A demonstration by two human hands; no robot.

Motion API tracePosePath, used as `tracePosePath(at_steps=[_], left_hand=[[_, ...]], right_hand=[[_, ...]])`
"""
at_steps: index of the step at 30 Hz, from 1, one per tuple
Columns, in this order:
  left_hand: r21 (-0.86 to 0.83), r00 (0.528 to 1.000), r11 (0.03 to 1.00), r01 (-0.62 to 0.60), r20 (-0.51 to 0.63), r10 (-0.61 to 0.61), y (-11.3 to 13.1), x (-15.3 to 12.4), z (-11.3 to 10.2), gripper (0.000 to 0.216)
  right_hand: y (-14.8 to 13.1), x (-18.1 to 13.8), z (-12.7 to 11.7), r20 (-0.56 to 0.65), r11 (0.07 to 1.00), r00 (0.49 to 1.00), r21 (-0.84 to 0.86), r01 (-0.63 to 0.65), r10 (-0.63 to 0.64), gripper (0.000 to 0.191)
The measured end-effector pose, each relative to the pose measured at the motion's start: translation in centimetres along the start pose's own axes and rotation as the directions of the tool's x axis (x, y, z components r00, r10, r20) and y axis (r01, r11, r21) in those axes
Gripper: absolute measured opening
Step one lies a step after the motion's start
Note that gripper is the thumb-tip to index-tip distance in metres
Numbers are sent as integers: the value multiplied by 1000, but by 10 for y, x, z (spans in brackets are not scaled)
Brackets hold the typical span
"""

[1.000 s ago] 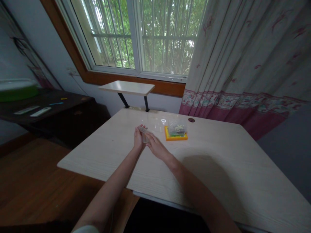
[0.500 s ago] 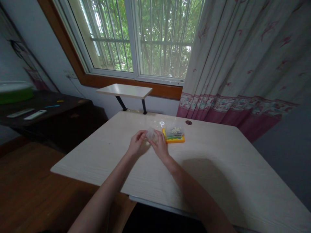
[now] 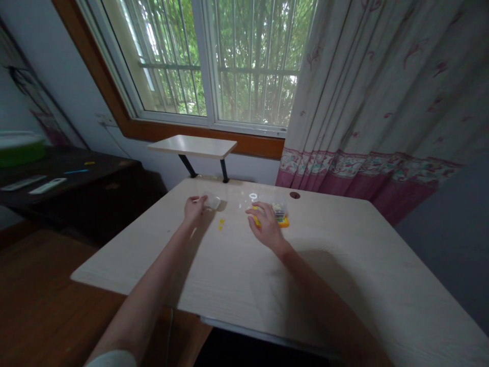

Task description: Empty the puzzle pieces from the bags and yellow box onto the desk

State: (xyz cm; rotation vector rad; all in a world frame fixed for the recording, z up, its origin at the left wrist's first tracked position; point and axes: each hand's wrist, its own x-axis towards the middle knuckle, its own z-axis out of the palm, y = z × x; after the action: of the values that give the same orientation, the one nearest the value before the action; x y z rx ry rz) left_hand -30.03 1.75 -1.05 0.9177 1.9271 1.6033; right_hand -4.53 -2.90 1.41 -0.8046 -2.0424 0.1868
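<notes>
Leftmost, a dark side table [image 3: 69, 171] carries two pale flat remote-like objects [image 3: 32, 184] and a green-rimmed basin [image 3: 17, 148] at the picture's edge. On the light wooden bench [image 3: 237, 275], the left hand [image 3: 195, 208] lies at the far left of the working area, its grip closed around a small clear plastic piece [image 3: 212, 203], seemingly a lid or shallow cup, though its exact form is too small to tell. Half a second ago both hands met over this clear piece in the middle of the bench; now they are apart, the left having carried the piece off to its side. Two small yellow bits [image 3: 220, 224] lie on the bench between the hands, where none showed before, so the judgement is that they dropped out as the piece was parted. To their right, the right hand [image 3: 267, 224] rests with fingers spread and loosely curved, holding nothing, its fingertips touching the near edge of the orange tray [image 3: 283, 222]. A clear box of small pale and green parts [image 3: 278, 209] sits on that tray. Behind stand a small wall shelf [image 3: 192, 146] and the window [image 3: 214, 61]; a patterned curtain [image 3: 382, 92] hangs at right.
</notes>
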Motion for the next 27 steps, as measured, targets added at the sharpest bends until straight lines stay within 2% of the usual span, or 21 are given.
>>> tracePosePath(at_steps=[3,6,11,16,20,22,23,24,26,27], left_hand=[[117,996,993,29,-86,-19,0,26,6,35],[202,993,979,36,-116,-12,0,42,17,33],[282,997,958,46,-69,-27,0,56,35,29],[317,997,948,-27,-62,49,4,46,38,31],[314,979,938,-145,-94,183,13,16,30,37],[213,953,933,-290,-23,302,20,-8,29,35],[88,936,931,-353,43,351,23,-21,29,33],[-50,926,936,-348,134,352,27,-36,30,31],[-285,892,937,-202,341,297,35,-63,33,32],[-375,856,923,-82,448,258,38,-76,34,34]], right_hand=[[19,6,-25,-40,999,999,-50,-15,13,23],[43,9,-44,-67,991,995,-109,-79,72,24],[83,3,-58,92,964,979,-210,-161,184,55],[104,-2,-60,174,963,958,-187,-196,228,56],[100,2,-60,110,978,974,-87,-190,199,54],[89,6,-59,6,973,974,-44,-226,226,52],[81,8,-56,-64,966,965,-20,-256,254,52],[72,11,-53,-130,958,949,11,-287,286,52],[50,15,-41,-198,933,913,108,-342,357,51],[38,17,-34,-200,918,900,172,-358,388,51]])
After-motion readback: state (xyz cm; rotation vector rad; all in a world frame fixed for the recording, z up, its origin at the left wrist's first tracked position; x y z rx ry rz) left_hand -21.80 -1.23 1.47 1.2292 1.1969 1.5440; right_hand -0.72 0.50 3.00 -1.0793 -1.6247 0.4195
